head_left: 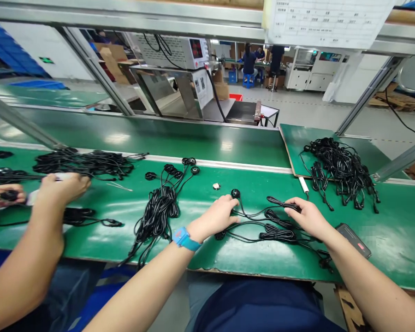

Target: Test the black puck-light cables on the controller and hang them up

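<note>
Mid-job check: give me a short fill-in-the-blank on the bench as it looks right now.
1. The left hand wears a ____ wristband.
2. The right hand touches black cables on a ____ bench.
3. The phone lies to the ____ of the right hand.

Missing words: blue; green; right.

Co-worker's far hand [2,196] cut by left edge – small black part [8,195] in it half hidden. Posted sheet [328,20] clipped at top, print unreadable. Left hand [216,216] covers cable [276,230] beneath – grip unclear.
</note>
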The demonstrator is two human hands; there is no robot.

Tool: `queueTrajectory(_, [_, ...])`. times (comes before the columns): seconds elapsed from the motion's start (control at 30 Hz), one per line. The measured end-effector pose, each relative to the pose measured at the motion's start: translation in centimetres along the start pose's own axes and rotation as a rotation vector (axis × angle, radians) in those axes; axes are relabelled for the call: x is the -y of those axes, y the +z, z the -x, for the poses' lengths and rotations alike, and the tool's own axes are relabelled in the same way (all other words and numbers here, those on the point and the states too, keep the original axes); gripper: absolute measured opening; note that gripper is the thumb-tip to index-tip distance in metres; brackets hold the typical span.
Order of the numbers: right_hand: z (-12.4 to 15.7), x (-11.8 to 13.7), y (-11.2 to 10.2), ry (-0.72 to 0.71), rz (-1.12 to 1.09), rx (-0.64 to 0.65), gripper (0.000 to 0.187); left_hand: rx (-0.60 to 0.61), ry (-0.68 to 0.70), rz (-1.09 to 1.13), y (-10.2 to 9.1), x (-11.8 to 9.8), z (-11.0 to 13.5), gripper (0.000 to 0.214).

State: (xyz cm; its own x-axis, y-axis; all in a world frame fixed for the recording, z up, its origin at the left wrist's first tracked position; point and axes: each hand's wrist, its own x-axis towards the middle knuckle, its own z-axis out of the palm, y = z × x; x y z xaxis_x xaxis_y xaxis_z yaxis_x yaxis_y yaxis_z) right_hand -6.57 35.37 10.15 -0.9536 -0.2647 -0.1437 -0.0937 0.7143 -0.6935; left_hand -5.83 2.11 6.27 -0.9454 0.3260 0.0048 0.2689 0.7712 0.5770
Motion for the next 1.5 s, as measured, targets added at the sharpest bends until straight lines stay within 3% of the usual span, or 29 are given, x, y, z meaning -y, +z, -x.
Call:
queueTrajectory(0.13, [0.3,-1.2,-0.1,0.007,0.072,-0.051,0.042,0.114,-0.047,-0.107,-0.3,0.4,-0.2,0.021])
queueTrajectory(0.3, [-0.3,-2.7,-1.1,0.053,0.03,-0.169,0.044,-0.017,0.081,-0.089,-1.9,0.2,-2.0,0.038])
queueTrajectory(0.4, [-2.0,-3.8,-1.6,0.108,-0.043,-0.177,0.043,-0.073,0.032,-0.006,-2.6,0.0,-4.9,0.049])
queueTrajectory(0.53, [-4.3,-5.3,-1.3,0.137,-0.005,-0.176,0.037,-0.092,-0.062,0.164,-1.6,1.2,-9.2,0.051])
queueTrajectory(0.67, [-4.7,-5.9,-0.5,0.113,0.106,-0.212,0.033,-0.067,-0.122,0.238,0.1,3.3,-11.0,0.035])
queueTrajectory(0.8, [-4.3,-5.7,-0.3,0.023,0.132,-0.119,0.01,-0.066,-0.189,0.283,0.5,5.1,-10.1,0.026])
queueTrajectory(0.93, [-5.4,-5.5,-0.3,-0.012,0.088,-0.001,0.024,-0.12,-0.25,0.273,0.2,6.3,-8.6,0.028])
queueTrajectory(1.1, [-6.4,-4.9,0.5,-0.007,0.14,-0.152,0.023,-0.227,-0.355,0.244,0.2,7.1,-7.5,0.033])
queueTrajectory(1.2, [-4.5,-4.6,0.9,-0.081,0.192,-0.176,0.024,-0.328,-0.387,0.27,0.5,7.2,-6.2,0.039])
queueTrajectory(1.3, [-1.5,-4.7,1.4,-0.138,0.216,-0.042,0.02,-0.397,-0.374,0.339,0.8,7.1,-3.9,0.045])
queueTrajectory(1.5, [1.2,-5.2,2.1,-0.123,0.215,0.12,0.021,-0.246,-0.212,0.595,0.5,6.6,-0.9,0.054])
